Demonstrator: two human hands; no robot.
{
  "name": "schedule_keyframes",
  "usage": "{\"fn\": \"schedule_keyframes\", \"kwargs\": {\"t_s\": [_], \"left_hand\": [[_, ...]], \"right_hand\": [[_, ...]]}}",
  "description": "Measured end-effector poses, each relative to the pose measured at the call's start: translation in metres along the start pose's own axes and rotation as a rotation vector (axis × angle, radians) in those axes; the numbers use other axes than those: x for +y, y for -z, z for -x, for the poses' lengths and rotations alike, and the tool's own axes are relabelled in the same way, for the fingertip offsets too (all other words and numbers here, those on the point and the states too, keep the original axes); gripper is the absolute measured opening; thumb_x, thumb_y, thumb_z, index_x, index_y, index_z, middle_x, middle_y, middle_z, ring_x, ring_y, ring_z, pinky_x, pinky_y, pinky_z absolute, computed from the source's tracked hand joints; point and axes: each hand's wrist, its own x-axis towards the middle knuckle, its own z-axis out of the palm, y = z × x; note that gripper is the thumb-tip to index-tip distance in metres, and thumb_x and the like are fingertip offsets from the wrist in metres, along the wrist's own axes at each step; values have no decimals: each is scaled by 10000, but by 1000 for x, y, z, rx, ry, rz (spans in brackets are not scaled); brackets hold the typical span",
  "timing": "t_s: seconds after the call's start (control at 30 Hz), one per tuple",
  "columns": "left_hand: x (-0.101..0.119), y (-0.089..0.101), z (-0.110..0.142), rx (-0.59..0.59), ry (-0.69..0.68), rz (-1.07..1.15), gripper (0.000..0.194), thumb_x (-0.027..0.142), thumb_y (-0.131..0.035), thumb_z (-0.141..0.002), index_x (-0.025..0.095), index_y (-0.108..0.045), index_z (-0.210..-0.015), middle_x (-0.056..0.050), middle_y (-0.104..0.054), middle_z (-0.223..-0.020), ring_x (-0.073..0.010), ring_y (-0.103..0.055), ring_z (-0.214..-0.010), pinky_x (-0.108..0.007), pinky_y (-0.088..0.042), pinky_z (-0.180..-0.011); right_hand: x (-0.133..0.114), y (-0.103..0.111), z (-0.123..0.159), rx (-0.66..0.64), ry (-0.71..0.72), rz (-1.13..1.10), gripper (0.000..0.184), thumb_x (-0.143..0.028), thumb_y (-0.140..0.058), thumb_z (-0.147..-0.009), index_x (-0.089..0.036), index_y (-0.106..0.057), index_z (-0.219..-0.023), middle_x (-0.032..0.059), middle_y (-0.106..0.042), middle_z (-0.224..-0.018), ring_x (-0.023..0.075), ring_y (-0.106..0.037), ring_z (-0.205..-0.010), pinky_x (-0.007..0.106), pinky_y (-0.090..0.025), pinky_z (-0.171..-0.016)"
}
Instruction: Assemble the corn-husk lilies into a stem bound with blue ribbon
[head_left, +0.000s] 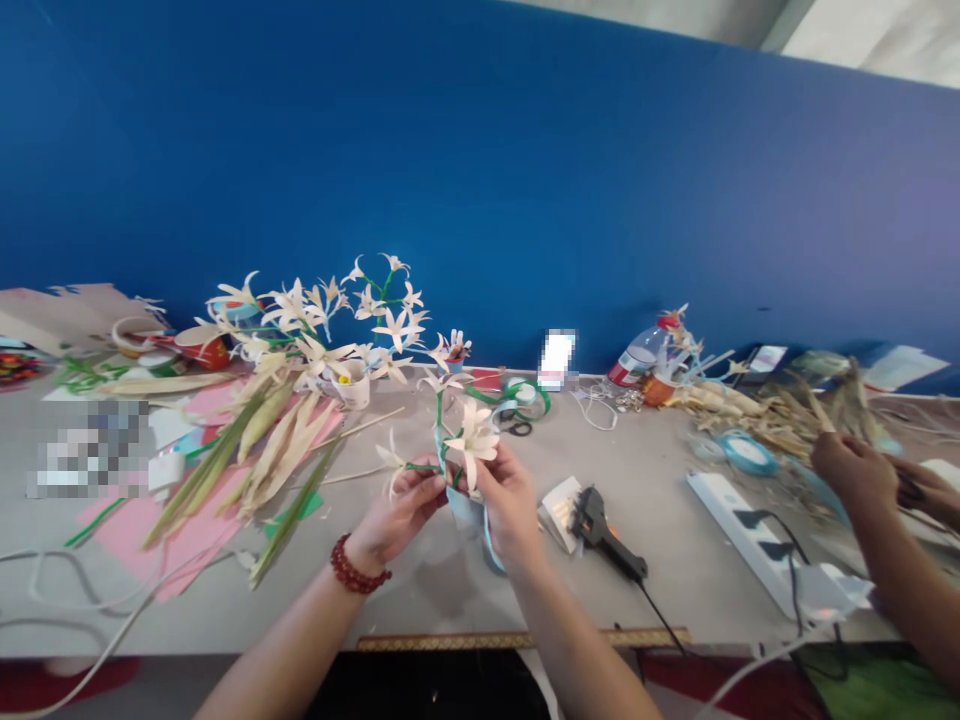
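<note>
A handmade stem of white flowers [474, 437] stands nearly upright between my two hands. Its stalk [439, 430] is wrapped in green and light blue. My left hand [401, 515] pinches the stalk from the left, close below a small side bloom [391, 460]. From the other side my right hand [512, 500] is closed at the same stalk, its thumb just beneath the largest flower. A light blue ribbon [466, 512] hangs from between the hands and loops down by my right wrist. The fingertips partly hide where ribbon and stalk meet.
Several finished flowers [322, 355] stand in a cup [351, 386] behind, left of the hands. Corn husks [289, 455] lie on pink paper [202, 535]. A black glue gun [607, 535] and power strip [742, 540] are rightward. Another person's hand [855, 475] works at far right.
</note>
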Motion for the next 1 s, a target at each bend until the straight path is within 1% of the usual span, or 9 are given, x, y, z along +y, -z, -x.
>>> {"fn": "schedule_keyframes", "kwargs": {"t_s": [0.17, 0.23, 0.33, 0.47, 0.6, 0.67, 0.83, 0.93, 1.0], "left_hand": [[0, 1, 1, 62, -8, -61, 152, 217, -726, -808, 158, -730, -948, -50, -714, -922, -164, -634, -881, -276, -472, -836], [0, 1, 0, 88, -23, -62, 161, 215, -735, -799, 167, -730, -952, -41, -719, -933, -156, -633, -890, -267, -469, -850], [-1, -1, -1, 112, -22, -39, 146, 213, -748, -786, 172, -732, -925, -23, -722, -888, -136, -635, -857, -243, -470, -830], [1, -2, 0, 124, -1, -4, 123, 207, -760, -770, 162, -733, -880, -19, -722, -856, -131, -641, -820, -233, -477, -790], [3, -1, 0, 115, 1, 12, 112, 205, -752, -777, 158, -733, -877, -25, -723, -841, -138, -647, -811, -243, -480, -791], [4, -1, 1, 103, 3, -3, 131, 206, -752, -779, 161, -735, -900, -30, -726, -862, -145, -648, -830, -246, -479, -803], [7, -7, 2, 53, -18, -49, 123, 230, -745, -784, 155, -740, -881, -43, -710, -889, -165, -643, -843, -264, -477, -803], [6, -7, 3, 74, -30, -42, 124, 243, -764, -762, 157, -740, -849, -39, -691, -865, -170, -632, -851, -263, -476, -792], [6, -5, 3, 98, -44, -39, 132, 242, -781, -741, 165, -740, -841, -34, -683, -862, -165, -622, -851, -262, -472, -806]], "right_hand": [[5, 1, 0, 83, 46, 89, 231, -330, -765, -738, -187, -643, -872, -13, -630, -722, 108, -529, -601, 220, -426, -563], [6, 0, 0, 100, 65, 109, 237, -337, -768, -734, -189, -650, -875, -9, -632, -743, 112, -533, -624, 222, -433, -576], [7, 0, -1, 82, 35, 87, 221, -352, -765, -742, -195, -650, -848, -24, -608, -711, 107, -525, -615, 219, -436, -578], [6, 4, 0, 6, -53, 46, 220, -360, -767, -743, -196, -660, -843, -21, -619, -721, 105, -534, -618, 221, -443, -594], [3, 11, 0, -66, -71, 41, 214, -319, -798, -711, -188, -631, -739, -26, -609, -677, 105, -530, -615, 225, -437, -614], [2, 13, -1, -62, -58, 48, 215, -309, -802, -704, -188, -625, -720, -28, -606, -663, 107, -527, -609, 225, -429, -605], [5, 16, -1, -17, -16, 72, 191, -313, -791, -715, -187, -665, -786, -25, -612, -679, 105, -516, -586, 226, -411, -572], [7, 18, 2, 15, -9, 52, 189, -315, -788, -720, -196, -653, -776, -33, -602, -669, 111, -547, -599, 238, -443, -610], [6, 19, 6, 35, -1, 44, 187, -309, -784, -720, -204, -645, -788, -22, -625, -715, 130, -587, -661, 253, -470, -658]]}}
